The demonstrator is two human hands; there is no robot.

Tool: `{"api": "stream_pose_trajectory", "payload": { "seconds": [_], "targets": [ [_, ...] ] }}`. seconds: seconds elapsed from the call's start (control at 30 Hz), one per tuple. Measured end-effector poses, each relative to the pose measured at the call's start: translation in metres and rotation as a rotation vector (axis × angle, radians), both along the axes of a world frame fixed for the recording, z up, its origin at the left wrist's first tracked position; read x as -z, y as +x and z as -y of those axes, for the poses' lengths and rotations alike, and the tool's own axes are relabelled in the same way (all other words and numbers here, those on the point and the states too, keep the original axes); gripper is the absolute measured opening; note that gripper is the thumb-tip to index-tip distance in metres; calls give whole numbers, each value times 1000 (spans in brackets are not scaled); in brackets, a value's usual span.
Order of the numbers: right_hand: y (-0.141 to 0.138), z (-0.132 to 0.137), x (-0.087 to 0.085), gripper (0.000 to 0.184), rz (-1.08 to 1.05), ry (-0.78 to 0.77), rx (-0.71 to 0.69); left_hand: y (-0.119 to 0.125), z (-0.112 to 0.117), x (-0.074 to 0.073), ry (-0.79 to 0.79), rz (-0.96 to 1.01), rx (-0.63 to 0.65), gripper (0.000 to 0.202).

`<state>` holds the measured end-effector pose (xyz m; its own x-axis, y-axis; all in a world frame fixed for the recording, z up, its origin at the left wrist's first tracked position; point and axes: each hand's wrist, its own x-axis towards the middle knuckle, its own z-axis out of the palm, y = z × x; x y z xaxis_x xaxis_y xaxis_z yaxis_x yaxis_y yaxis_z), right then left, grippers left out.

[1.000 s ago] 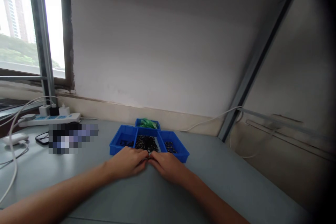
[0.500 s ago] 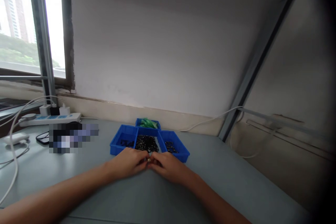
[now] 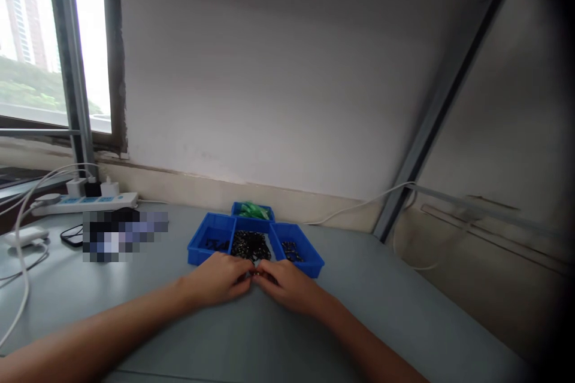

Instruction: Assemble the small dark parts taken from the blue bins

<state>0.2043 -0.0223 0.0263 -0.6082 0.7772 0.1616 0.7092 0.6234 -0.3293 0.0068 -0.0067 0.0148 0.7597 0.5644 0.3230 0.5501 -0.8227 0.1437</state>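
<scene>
Between the fingertips, the small part [image 3: 256,273] has turned since half a second ago: its round, bright end faced the camera then, and now only a dark sliver with a faint glint shows. Both forearms and the blue bins are almost exactly where they were.

That part sits where the two hands meet, off the fingertips of the left hand [image 3: 220,278] to its right and of the right hand [image 3: 290,284] to its left, so neither hand is clearly nearer. Its long axis cannot be made out, because the fingers cover most of it.

Each hand is closed down to a pinch, thumb against curled fingers, with the small part caught between them; how much of the grip each one carries is hidden.

Just beyond the fingertips stands the middle bin [image 3: 253,225], holding a heap of black, shiny pieces [image 3: 249,244]. The left bin [image 3: 218,226] and right bin [image 3: 309,257] flank it, each with a few dark pieces inside, and behind is a smaller bin [image 3: 235,211] with green plastic packaging [image 3: 254,210]. All stand on the grey bench [image 3: 251,341].
</scene>
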Motion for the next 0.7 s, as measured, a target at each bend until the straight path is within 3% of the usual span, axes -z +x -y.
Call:
{"api": "stream_pose_trajectory", "payload": {
  "seconds": [0.5,0.7],
  "targets": [
    [-2,3,0,20,94,22,-14,0,-2,3,153,-55,36,13],
    [1,0,-2,20,77,27,4,0,-2,0,132,-81,-40,17]
  ]
}}
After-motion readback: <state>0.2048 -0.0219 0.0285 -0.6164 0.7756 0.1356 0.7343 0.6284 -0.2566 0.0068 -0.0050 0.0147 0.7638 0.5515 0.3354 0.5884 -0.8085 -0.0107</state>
